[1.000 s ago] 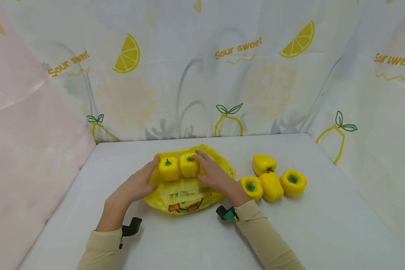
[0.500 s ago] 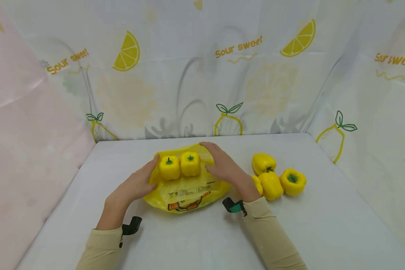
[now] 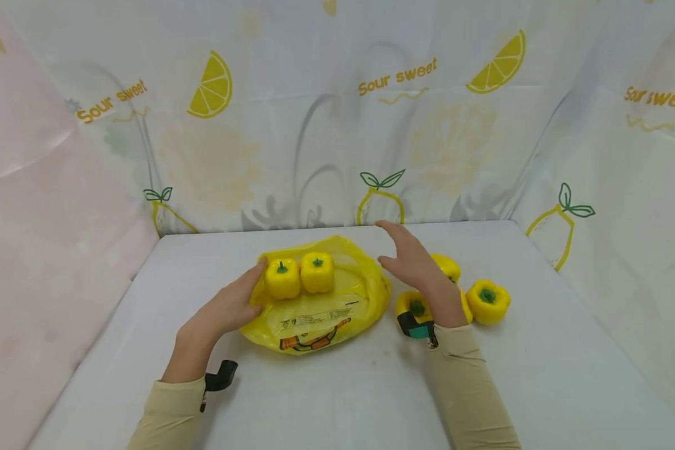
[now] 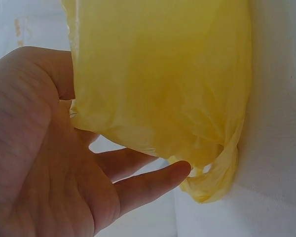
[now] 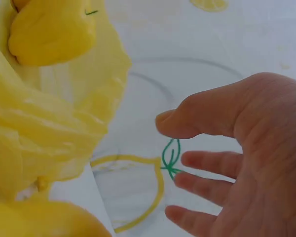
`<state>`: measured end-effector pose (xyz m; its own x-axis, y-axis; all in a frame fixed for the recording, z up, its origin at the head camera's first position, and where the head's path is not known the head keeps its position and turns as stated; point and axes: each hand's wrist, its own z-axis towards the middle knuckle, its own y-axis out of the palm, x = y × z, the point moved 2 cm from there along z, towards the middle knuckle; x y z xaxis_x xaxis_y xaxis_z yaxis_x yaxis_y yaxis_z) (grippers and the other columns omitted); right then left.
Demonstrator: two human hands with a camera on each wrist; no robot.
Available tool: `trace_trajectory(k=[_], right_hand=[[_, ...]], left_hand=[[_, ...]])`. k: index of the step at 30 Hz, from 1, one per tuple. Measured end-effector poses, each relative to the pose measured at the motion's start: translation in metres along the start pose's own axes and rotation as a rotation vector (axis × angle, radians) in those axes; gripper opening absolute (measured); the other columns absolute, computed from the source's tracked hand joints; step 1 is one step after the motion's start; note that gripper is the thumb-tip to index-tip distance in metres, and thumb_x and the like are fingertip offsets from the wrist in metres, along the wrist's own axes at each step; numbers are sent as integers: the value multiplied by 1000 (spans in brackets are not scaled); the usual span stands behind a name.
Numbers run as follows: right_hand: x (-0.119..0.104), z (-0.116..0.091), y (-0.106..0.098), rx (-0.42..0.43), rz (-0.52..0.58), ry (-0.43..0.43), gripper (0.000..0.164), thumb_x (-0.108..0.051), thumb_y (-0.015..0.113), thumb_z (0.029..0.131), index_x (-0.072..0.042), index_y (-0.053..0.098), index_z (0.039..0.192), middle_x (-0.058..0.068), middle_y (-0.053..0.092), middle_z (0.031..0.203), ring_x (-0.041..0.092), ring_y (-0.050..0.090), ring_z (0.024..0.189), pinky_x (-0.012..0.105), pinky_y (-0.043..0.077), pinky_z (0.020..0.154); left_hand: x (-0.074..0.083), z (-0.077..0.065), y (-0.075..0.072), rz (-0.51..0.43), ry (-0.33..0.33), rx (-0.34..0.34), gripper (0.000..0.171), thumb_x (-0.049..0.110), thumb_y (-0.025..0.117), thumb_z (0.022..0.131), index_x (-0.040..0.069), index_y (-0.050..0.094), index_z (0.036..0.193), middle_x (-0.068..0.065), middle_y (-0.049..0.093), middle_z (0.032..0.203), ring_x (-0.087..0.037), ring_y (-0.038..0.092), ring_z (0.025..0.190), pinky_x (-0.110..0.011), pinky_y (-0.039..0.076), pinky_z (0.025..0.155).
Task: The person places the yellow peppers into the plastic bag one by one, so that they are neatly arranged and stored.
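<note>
In the head view, two yellow bell peppers (image 3: 300, 275) sit side by side on a yellow plastic bag (image 3: 365, 275), stems up; whether the film runs over them cannot be told. My left hand (image 3: 233, 303) holds the bag's left edge. Up close in the left wrist view, the bag's edge (image 4: 153, 98) runs between thumb and fingers, some fingertips hidden behind it. My right hand (image 3: 413, 262) is in the air right of the bag, fingers spread and holding nothing. It partly covers the loose bell peppers. The right wrist view shows this hand (image 5: 246, 163) apart from the bag.
Right of the bag several loose yellow bell peppers lie clustered, among them one bell pepper (image 3: 487, 302) at the far right. A white table (image 3: 326, 400) carries everything. A lemon-printed cloth (image 3: 315, 125) hangs behind and at both sides.
My right hand has let go of the right-hand bell pepper on the bag and moved right, over the loose ones. The left hand has stayed at the bag's edge.
</note>
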<state>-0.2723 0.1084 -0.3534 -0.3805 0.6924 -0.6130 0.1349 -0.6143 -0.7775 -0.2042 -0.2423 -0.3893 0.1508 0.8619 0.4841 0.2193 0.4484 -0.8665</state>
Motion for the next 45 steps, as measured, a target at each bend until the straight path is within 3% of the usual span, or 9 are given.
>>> trace_trajectory(k=[10, 13, 16, 19, 24, 31, 38, 43, 45], right_hand=[[41, -17, -27, -81, -147, 281, 71, -18, 60, 89, -6, 31, 153, 26, 28, 158, 48, 31, 142, 66, 30, 115], [47, -24, -31, -145, -161, 363, 73, -20, 62, 88, -3, 32, 153, 29, 28, 156, 47, 36, 138, 62, 34, 114], [52, -29, -35, -185, -183, 400, 75, -20, 63, 85, 1, 33, 151, 31, 37, 149, 43, 45, 124, 56, 41, 108], [56, -33, -38, -187, -195, 408, 76, -20, 63, 80, 5, 36, 146, 31, 47, 136, 39, 48, 109, 49, 46, 95], [62, -34, -38, -168, -163, 422, 73, -22, 65, 78, 1, 41, 143, 27, 53, 125, 36, 50, 102, 42, 47, 83], [67, -30, -35, -93, -107, 419, 67, -23, 64, 77, -5, 44, 139, 24, 54, 127, 33, 51, 101, 38, 45, 82], [51, -17, -34, 57, 10, 218, 63, -17, 61, 78, -6, 49, 139, 23, 45, 132, 34, 47, 105, 43, 45, 87], [30, -12, -27, 68, 95, 197, 71, -19, 64, 80, -7, 35, 144, 18, 49, 138, 32, 50, 107, 42, 46, 93], [20, -10, -24, 74, 116, 156, 70, -18, 65, 80, -9, 36, 143, 17, 49, 137, 31, 51, 106, 41, 46, 91]], left_hand=[[0, 1, 1, 9, 19, 7, 89, 10, 60, 92, 11, 4, 161, -15, 14, 167, -40, 19, 152, -60, 20, 122], [0, 1, 1, 5, 12, 3, 89, 10, 60, 92, 11, 4, 161, -16, 14, 167, -40, 19, 152, -60, 20, 122], [0, 0, 1, 5, 6, 0, 89, 10, 60, 92, 11, 4, 161, -16, 14, 167, -41, 19, 152, -61, 19, 122], [0, 1, 1, 8, -1, -3, 88, 10, 60, 92, 11, 4, 161, -16, 14, 167, -41, 19, 152, -61, 20, 122], [0, 1, 2, 5, -8, -4, 88, 11, 59, 92, 11, 5, 161, -17, 15, 167, -42, 20, 152, -61, 20, 122], [-1, -1, 2, 5, 5, 4, 87, 11, 59, 93, 11, 6, 161, -16, 16, 167, -41, 20, 152, -61, 20, 122], [0, -1, 0, -3, 11, 11, 86, 10, 59, 92, 12, 6, 161, -16, 16, 167, -42, 20, 152, -61, 20, 121], [-1, -2, 4, -4, 3, -3, 87, 11, 60, 93, 11, 6, 161, -17, 16, 167, -42, 21, 151, -61, 21, 121], [-1, -2, 4, 4, 10, 6, 87, 12, 61, 93, 10, 6, 161, -18, 17, 166, -43, 22, 151, -61, 22, 121]])
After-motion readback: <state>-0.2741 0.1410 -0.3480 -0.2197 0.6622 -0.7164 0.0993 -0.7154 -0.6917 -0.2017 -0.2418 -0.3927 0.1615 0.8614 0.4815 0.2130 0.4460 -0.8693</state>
